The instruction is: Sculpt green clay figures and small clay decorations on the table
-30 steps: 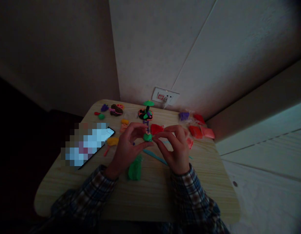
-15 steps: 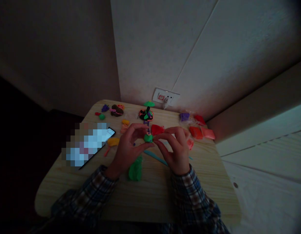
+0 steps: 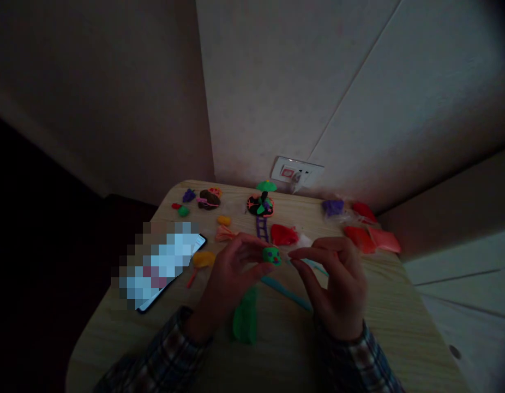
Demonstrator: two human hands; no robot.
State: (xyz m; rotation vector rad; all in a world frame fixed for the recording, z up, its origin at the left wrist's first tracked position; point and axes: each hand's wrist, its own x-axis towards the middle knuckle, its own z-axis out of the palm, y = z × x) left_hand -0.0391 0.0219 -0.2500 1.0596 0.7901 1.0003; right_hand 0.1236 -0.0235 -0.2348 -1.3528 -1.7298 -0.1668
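Observation:
Between the thumb and fingers of my left hand (image 3: 232, 278) is a small green clay piece (image 3: 271, 255) with purple spots and a red dot on its front. My right hand (image 3: 337, 286) is just to its right, apart from it, with thumb and forefinger pinched; whatever is in the pinch is too small to make out. Below the hands lie a blue clay tool (image 3: 287, 293) and a green clay packet (image 3: 245, 319). Behind them are a purple clay ladder (image 3: 261, 228) and a red clay packet (image 3: 283, 234).
A phone (image 3: 166, 273) lies at the left, near yellow clay (image 3: 204, 258). Along the back stand a black clay base (image 3: 254, 206) with a green umbrella-like top (image 3: 266, 186) and a brown clay piece (image 3: 209, 200). Orange packets (image 3: 359, 239) lie at the right, below a wall socket (image 3: 298, 172).
My right hand has drawn away to the right from the green clay piece, whose spotted front now shows. The whole view has shifted, so the table sits lower and further right.

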